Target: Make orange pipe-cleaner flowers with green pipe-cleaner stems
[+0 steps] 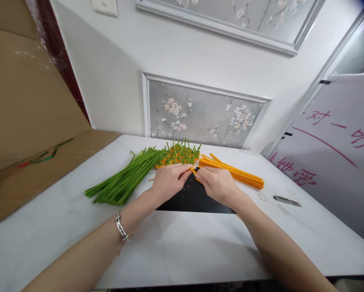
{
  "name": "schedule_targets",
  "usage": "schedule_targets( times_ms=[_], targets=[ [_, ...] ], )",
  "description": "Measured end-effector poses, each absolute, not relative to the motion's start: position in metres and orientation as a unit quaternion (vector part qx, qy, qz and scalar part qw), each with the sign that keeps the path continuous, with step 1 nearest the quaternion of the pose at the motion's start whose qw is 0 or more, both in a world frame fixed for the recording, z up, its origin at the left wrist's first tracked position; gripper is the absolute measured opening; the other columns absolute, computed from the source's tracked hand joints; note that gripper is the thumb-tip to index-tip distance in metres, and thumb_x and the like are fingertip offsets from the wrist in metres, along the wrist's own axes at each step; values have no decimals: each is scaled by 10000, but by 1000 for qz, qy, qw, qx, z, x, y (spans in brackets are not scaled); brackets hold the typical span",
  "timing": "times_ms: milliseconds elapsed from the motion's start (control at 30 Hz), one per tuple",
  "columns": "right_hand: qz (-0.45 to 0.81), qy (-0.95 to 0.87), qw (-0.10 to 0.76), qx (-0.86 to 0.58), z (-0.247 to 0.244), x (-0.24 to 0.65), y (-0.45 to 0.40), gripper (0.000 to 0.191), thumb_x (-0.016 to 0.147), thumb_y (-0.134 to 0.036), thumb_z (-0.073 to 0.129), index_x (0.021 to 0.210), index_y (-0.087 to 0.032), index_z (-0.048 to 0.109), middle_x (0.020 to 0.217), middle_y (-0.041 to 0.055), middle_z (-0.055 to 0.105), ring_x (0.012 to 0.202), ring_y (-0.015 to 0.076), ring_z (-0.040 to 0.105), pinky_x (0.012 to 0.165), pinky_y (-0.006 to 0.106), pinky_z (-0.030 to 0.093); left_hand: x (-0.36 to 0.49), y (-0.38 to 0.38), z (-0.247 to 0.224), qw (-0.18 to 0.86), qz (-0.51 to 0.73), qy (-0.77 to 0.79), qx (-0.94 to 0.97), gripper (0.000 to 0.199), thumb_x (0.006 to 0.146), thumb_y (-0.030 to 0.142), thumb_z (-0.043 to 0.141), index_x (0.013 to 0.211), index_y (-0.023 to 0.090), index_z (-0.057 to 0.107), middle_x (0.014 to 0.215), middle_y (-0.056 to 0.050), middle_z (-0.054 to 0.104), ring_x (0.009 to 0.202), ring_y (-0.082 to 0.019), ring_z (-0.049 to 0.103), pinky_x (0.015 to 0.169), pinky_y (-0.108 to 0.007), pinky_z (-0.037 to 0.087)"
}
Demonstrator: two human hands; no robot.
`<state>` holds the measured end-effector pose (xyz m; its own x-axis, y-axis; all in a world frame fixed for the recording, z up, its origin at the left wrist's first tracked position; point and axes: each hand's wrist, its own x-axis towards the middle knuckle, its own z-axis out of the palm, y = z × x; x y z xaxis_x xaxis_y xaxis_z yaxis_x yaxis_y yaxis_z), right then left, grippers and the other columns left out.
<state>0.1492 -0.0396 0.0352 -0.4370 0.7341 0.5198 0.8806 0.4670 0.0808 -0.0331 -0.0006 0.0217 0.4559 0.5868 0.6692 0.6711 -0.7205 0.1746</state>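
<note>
Over a black mat (pixel 194 199), my left hand (pixel 170 180) and my right hand (pixel 216 183) meet, their fingertips pinched on a short orange pipe cleaner (pixel 194 171). Just behind them lies a pile of small orange pieces with green stems (pixel 179 155). Long green pipe cleaners (pixel 123 178) spread out left of my left hand. A bundle of straight orange pipe cleaners (pixel 239 173) lies to the right, behind my right hand. My fingers hide part of the held piece.
Small metal snips (pixel 287 200) and several thin clear rings (pixel 262 197) lie on the white marble table (pixel 175 251) at the right. Cardboard (pixel 32 101) stands at the left. A framed floral wall panel (pixel 200 117) is behind, and a board with pink writing (pixel 330 150) stands at right.
</note>
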Motion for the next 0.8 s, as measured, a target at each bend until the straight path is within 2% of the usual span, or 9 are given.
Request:
schedule_targets(
  times_ms=[167,400,667,800],
  targets=[
    [-140,-835,253,-469,35,155,-36,286,958,-300,387,724,-193,510,661,1,567,573,132,507,513,274,226,-33,-5,21,124,-334,-330,-874,235,894,307,508,1028,230,685,824,-15,723,747,-170,669,630,-256,463],
    [-28,-840,315,-441,38,163,-29,316,942,-283,401,638,-199,392,586,-28,445,538,115,431,543,249,292,-32,-6,22,114,-351,-288,-884,235,893,353,512,907,224,708,709,0,690,647,-132,629,572,-230,414],
    [144,-831,346,-410,34,165,-20,415,932,-386,387,573,-195,308,549,-43,313,517,101,311,509,249,250,-30,-6,19,86,-354,-257,-895,235,895,351,506,805,226,683,715,1,691,692,-137,635,626,-237,420],
    [283,-791,376,-392,28,164,-15,408,898,-452,441,592,-193,361,556,-56,290,502,87,280,478,237,220,-30,-6,17,83,-376,-248,-889,211,892,346,518,845,222,683,750,-5,702,689,-134,632,623,-241,425]
  ],
)
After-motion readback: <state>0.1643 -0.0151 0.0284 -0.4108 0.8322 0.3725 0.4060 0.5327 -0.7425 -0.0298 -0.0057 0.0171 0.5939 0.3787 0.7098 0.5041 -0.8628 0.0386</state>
